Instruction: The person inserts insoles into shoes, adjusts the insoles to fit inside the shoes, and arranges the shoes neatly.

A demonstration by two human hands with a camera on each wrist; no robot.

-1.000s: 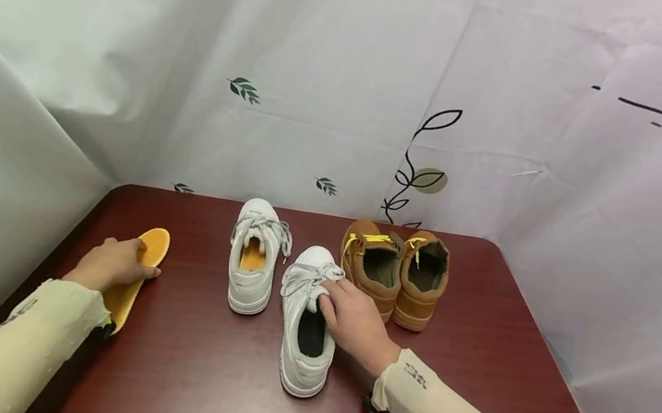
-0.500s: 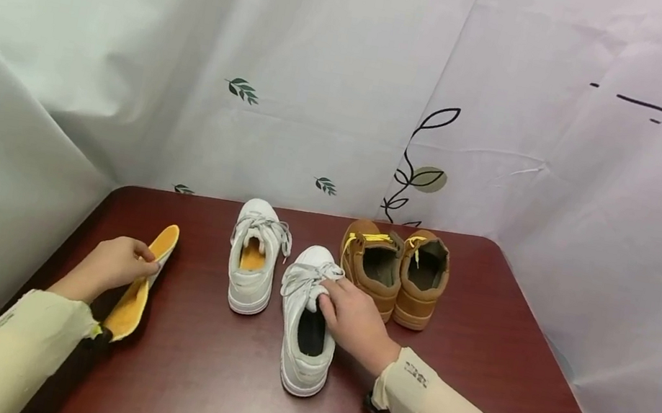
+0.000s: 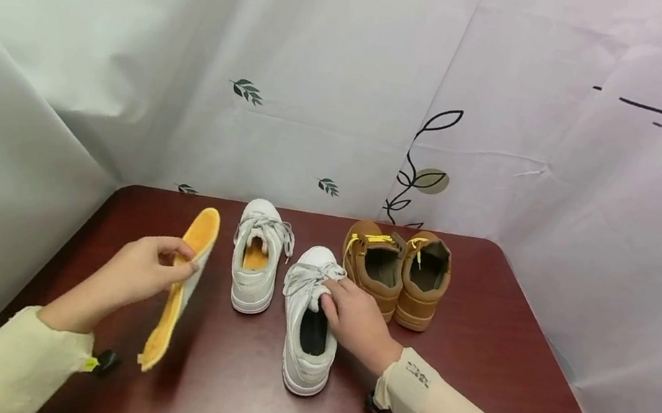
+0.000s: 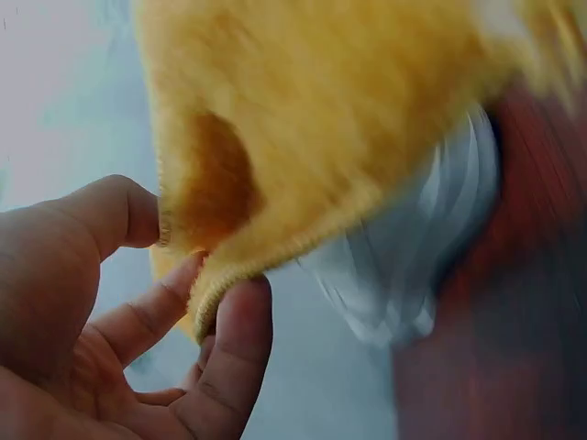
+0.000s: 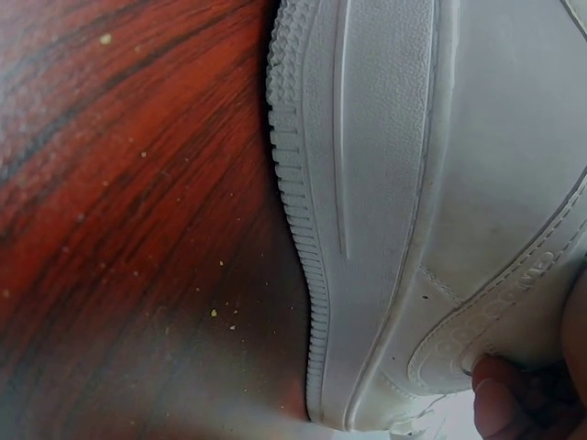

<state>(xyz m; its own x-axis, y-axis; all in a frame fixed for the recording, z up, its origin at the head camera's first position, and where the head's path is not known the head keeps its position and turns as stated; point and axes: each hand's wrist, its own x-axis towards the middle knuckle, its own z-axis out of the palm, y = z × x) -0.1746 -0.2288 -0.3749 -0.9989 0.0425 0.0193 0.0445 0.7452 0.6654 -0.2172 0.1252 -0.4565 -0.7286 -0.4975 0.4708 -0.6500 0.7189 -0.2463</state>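
My left hand pinches a fuzzy yellow insole by its middle and holds it above the table, left of the shoes. In the left wrist view the insole bends where thumb and fingers squeeze its edge; its pale underside shows in the head view. My right hand grips the near white sneaker at its tongue and collar, toe pointing away from me. A dark lining shows inside that shoe. Just left of it stands another white sneaker with yellow lining visible in its opening.
A pair of brown shoes with yellow laces stands behind my right hand. The dark red table has a white printed curtain along its back and sides. Small crumbs lie on the tabletop beside the near sneaker.
My left hand has lifted the insole off the table's left side and carried it rightward, turning it more upright. My right hand stays on the near white sneaker.
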